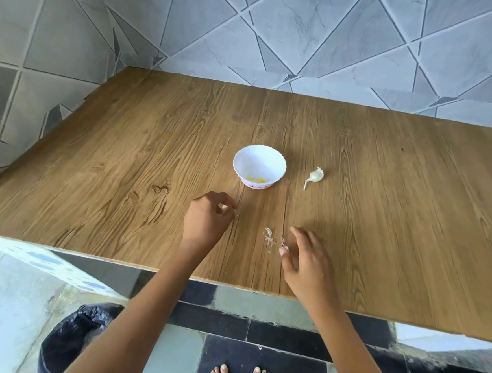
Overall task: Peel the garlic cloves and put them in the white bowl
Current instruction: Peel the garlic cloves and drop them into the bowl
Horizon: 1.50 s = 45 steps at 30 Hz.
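Wooden surface [385, 197] carries the white bowl [258, 161], with yellowish peeled cloves [255, 180] lying in its bottom. Just right of the bowl rests a garlic piece [315, 176] with its stalk. Your left hand [206, 221] curls its fingers around a small pale clove [224, 206], near the bowl. Your right hand [306, 258] is loose-fingered, grasping nothing, beside scraps of peel [269, 236].

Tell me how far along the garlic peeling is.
Done: yellowish peeled pieces lie in the white bowl, loose skins beside the right hand. In hand: the left hand pinches something small and pale, probably a clove. Left: the garlic piece right of the bowl lies untouched.
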### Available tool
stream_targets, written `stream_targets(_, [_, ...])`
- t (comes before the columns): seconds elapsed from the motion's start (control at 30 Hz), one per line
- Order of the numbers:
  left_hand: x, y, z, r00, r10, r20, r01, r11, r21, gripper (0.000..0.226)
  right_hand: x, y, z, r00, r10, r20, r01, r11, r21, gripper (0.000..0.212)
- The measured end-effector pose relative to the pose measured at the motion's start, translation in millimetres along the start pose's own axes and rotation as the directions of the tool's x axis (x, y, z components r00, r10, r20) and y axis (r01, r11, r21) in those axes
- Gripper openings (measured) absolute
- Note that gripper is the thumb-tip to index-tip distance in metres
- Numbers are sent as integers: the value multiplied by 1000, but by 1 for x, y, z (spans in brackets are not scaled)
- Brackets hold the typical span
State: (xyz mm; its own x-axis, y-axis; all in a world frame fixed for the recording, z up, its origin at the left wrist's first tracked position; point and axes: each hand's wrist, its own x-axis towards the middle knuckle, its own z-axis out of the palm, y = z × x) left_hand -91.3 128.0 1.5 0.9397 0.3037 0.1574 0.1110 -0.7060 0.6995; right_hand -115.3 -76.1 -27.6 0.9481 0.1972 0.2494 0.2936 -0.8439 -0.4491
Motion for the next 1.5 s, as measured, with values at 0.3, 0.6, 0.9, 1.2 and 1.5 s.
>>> stream_targets(0.3, [-16, 9, 4, 995, 49, 90, -40, 994, -100, 5, 4, -17, 10, 988, 88, 129, -83, 996, -43, 42])
stream_targets(0.6, [-16, 4, -3, 995, 52, 83, -39, 988, -151, 7, 20, -30, 10, 953, -202, 224, 221, 973, -65, 51])
stream_targets(0.9, [-14, 7, -2, 991, 63, 121, -43, 986, -161, 6, 14, 2, -3, 916, -309, 255, 322, 947, -9, 39])
stream_targets(1.2, [-22, 21, 4, 894, -225, 389, 441, 600, -667, 15, 23, -6, -7, 975, -214, 55, 194, 947, 256, 22])
stream_targets(1.5, [-16, 33, 11, 633, -312, 709, 665, -250, -704, 41, 38, -73, 2, 950, -282, -137, 309, 916, 257, 26])
